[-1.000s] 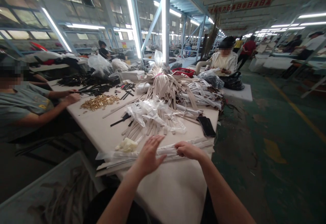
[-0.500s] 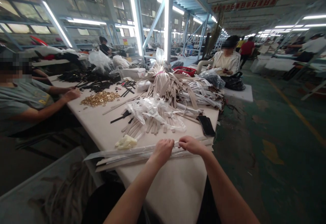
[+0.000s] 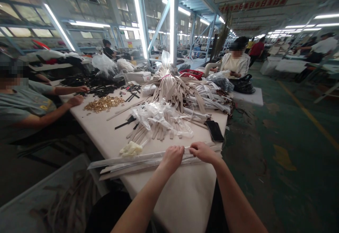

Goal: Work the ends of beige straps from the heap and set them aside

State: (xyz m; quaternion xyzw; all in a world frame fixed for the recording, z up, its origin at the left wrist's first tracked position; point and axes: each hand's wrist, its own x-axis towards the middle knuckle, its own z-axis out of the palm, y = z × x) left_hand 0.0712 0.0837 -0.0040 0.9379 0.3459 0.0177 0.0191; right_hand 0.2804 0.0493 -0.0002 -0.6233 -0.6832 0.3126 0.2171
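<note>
Several long pale strips (image 3: 127, 166), some in clear plastic sleeves, lie across the near part of the table (image 3: 182, 194). My left hand (image 3: 173, 157) is closed on a plastic-sleeved strip (image 3: 148, 158) near its middle. Just to the right, my right hand (image 3: 200, 151) pinches the same sleeved strip, with a small gap between the hands. A crumpled pale yellow piece (image 3: 131, 149) rests behind the strips at the left. Beyond it, crumpled clear plastic (image 3: 156, 114) covers more strip ends.
A black phone (image 3: 214, 130) lies by the right table edge. Farther back are a heap of pale straps (image 3: 171, 88), gold buckles (image 3: 103, 103), black straps (image 3: 92, 81) and a red basket (image 3: 191, 73). People sit at the left and back right; a bin (image 3: 50, 180) stands lower left.
Both my hands have shifted slightly right along the sleeved strip, still closed. At the left, the other person's hands have moved apart, one reaching toward the black straps.
</note>
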